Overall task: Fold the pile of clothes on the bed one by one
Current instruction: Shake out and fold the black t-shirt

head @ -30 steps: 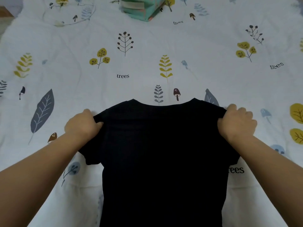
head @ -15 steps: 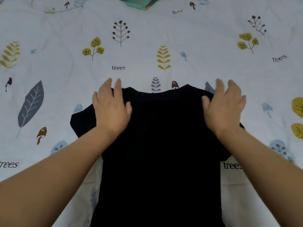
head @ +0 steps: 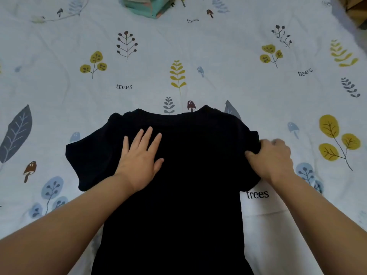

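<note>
A black T-shirt (head: 188,175) lies spread on the bed, its neckline pointing away from me and its lower part running out of the bottom of the frame. My left hand (head: 142,157) rests flat on the shirt's left chest area with straight, spread fingers. The left sleeve lies out flat to the left of that hand. My right hand (head: 271,158) grips the bunched right sleeve and shoulder at the shirt's right edge, fingers curled around the fabric.
The bed is covered by a white quilt (head: 218,56) printed with leaves, mushrooms and the word "trees". A folded teal and multicoloured cloth stack (head: 148,5) sits at the far edge. A wooden edge (head: 357,8) shows at the top right corner.
My left hand slid down and inward on the shirt, staying flat. My right hand moved from lying flat on the right shoulder to gripping the right sleeve, which is now bunched.
</note>
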Demonstrator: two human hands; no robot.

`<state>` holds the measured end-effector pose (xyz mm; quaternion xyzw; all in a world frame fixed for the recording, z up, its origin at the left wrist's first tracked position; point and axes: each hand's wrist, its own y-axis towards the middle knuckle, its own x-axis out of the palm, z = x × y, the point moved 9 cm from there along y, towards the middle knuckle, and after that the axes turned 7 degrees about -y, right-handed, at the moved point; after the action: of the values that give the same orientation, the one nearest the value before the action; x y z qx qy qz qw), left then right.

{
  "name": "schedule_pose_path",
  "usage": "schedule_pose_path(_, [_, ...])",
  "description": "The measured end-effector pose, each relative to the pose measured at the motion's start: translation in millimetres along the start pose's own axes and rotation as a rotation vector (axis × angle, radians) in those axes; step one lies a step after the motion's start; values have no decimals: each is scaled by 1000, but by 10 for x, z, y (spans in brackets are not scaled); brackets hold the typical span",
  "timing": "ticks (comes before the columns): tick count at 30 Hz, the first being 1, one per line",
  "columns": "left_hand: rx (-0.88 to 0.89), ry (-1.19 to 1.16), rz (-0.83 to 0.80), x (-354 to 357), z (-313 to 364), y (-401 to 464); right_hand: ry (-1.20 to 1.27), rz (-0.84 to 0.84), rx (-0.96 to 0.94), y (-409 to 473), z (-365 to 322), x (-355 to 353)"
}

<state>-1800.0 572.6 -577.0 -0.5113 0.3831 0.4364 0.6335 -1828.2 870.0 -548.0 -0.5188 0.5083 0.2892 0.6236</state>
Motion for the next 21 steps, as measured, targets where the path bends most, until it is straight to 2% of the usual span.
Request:
schedule_pose_path(1, [-12,-36,-7,-5,27,-29,-29,-30,-37,-18,24,62])
schedule_pose_path(3, [-48,-119,-15,-19,73,-84,11,42,-133,-61,-15,24])
schedule_pose_path(6, [-81,-239,10,-48,142,-129,225,72,-100,-116,-13,-155])
schedule_pose_path(9, [-3,-401,81,-180,304,-134,362,152,-68,-249,-107,-403])
schedule_pose_path(12, [82,-684,24,-289,569,-152,418,188,-189,-555,-486,-535])
schedule_pose_path(15, [-134,-1264,-95,-191,637,-152,428,76,-440,-945,-1025,-430])
schedule_pose_path(17, [-327,-1538,-165,-17,610,-164,376,-18,-560,-1121,-1258,-181])
schedule_pose_path(19, [-437,-1566,-201,117,573,-185,296,30,-520,-1112,-1220,-24])
schedule_pose_path(21, [-471,-1506,-201,166,549,-189,170,205,-375,-957,-978,-42])
